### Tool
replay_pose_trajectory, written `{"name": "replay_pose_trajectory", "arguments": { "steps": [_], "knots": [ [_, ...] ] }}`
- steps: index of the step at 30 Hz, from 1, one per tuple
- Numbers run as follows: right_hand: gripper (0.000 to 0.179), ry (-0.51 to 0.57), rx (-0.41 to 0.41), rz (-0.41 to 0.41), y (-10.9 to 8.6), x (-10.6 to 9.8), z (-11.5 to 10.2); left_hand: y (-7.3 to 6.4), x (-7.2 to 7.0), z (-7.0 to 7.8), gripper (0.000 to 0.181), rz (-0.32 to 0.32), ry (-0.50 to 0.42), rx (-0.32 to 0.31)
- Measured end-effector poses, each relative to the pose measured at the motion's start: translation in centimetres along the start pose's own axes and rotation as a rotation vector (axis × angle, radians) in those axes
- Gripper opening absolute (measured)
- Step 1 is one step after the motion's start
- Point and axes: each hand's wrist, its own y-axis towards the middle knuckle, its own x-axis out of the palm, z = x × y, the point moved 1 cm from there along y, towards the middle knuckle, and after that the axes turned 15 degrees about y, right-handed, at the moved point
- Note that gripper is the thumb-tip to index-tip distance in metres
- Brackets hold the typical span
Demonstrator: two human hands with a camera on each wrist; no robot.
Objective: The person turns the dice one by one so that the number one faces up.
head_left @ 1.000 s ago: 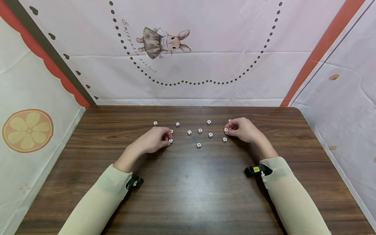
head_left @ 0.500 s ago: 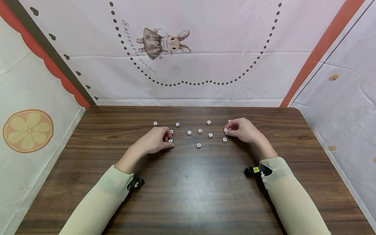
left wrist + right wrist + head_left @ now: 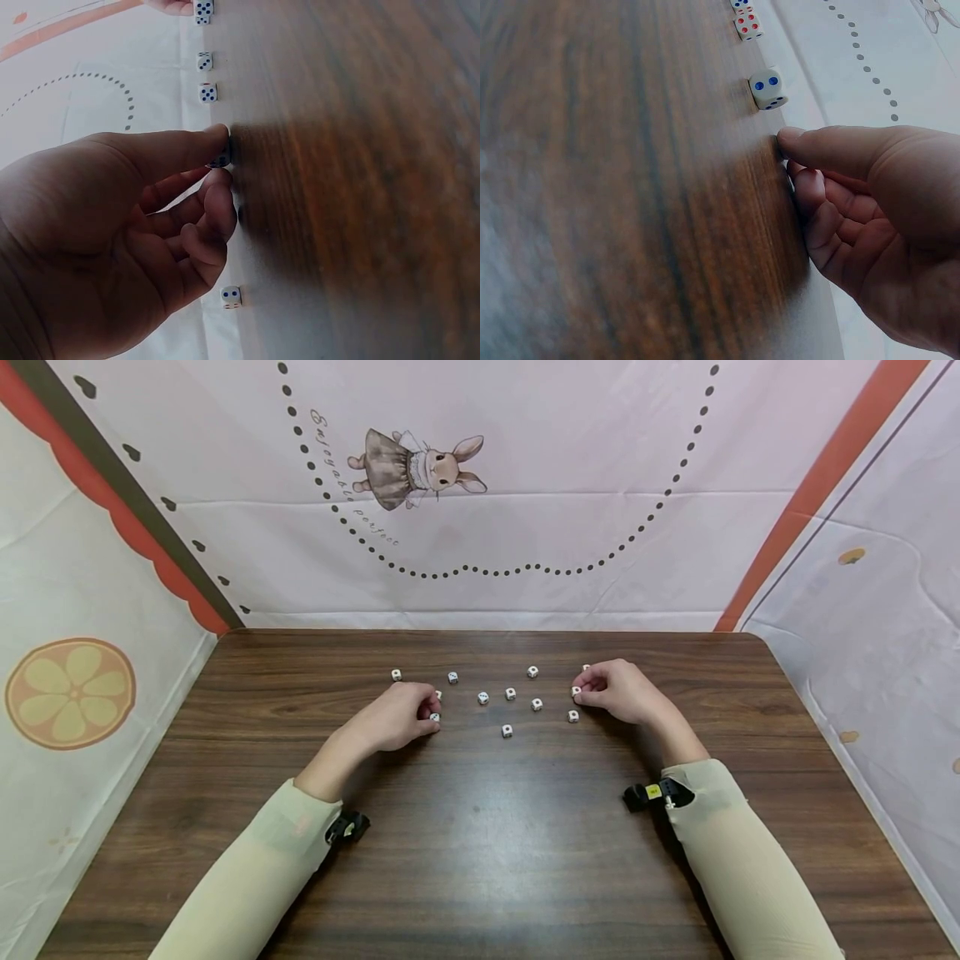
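On the brown table, my left hand [image 3: 396,717] pinches a small white die [image 3: 435,717] between thumb and index finger. The left wrist view shows this die [image 3: 220,158] partly covered by the thumb, the other fingers curled below. Just beyond the left fingertips sits a second die [image 3: 438,695], partly hidden. My right hand [image 3: 624,691] holds another white die [image 3: 576,692] between thumb and fingertips. In the right wrist view the fingers mostly hide it, and a die with two blue pips [image 3: 767,88] stands close to the thumb.
Several more dice lie between and behind the hands, among them one in front [image 3: 507,731], one near the middle [image 3: 483,697] and one at the far left [image 3: 396,675]. A printed cloth [image 3: 525,527] hangs behind the wooden table [image 3: 495,860].
Half a second ago the left thumb was stretched out past its die; now it has drawn back against it. The right hand and the other dice stay put.
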Motion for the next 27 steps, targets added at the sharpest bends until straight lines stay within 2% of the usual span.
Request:
{"name": "replay_pose_trajectory", "arguments": {
  "steps": [7, 17, 27],
  "knots": [
    [0.009, 0.004, 0.005, 0.002, 0.03, 0.02, -0.03, 0.12, -0.06, 0.04, 0.013, 0.01, 0.005, 0.013],
    [0.01, 0.006, 0.013, 0.002, -0.02, -0.01, -0.02, 0.16, -0.16, -0.15, 0.012, -0.002, -0.015, -0.009],
    [0.01, 0.016, 0.014, 0.003, 0.07, 0.09, -0.1, -0.08, -0.17, -0.14, 0.014, 0.01, -0.022, 0.014]
  ]
}}
